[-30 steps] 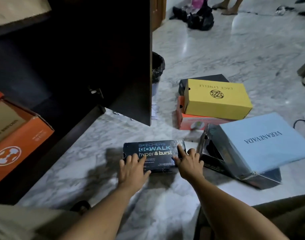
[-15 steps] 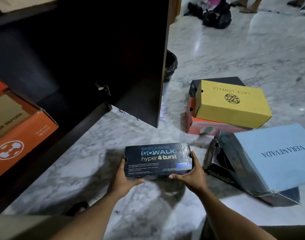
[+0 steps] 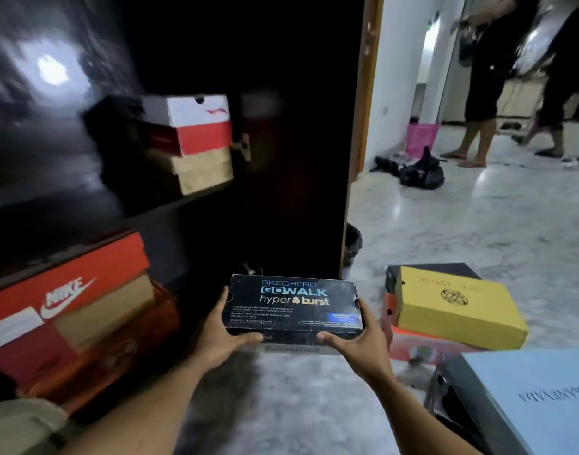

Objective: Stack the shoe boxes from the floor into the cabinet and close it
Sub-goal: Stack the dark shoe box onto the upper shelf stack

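A black Skechers shoe box (image 3: 293, 305) is held off the floor in front of the dark cabinet. My left hand (image 3: 221, 339) grips its left end and my right hand (image 3: 357, 344) grips its right end, thumbs under the near edge. The cabinet's lower shelf holds a red Nike box (image 3: 68, 284) on orange boxes. Its upper shelf (image 3: 170, 205) carries a stack of white, red and tan boxes (image 3: 196, 142). On the floor to the right lie a yellow box (image 3: 455, 310) on an orange box (image 3: 413, 346), and a light blue lidded box (image 3: 537, 399).
The open dark cabinet door (image 3: 298, 142) stands just behind the held box. A small black bin (image 3: 352, 241) sits behind the door. Two people (image 3: 482, 77) stand at the far right near a pink basket (image 3: 421, 137) and black bags (image 3: 419, 170) on the marble floor.
Both hands took hold of the Skechers box on the floor and raised it toward the cabinet. The view tilted up, bringing the shelves and people into sight.
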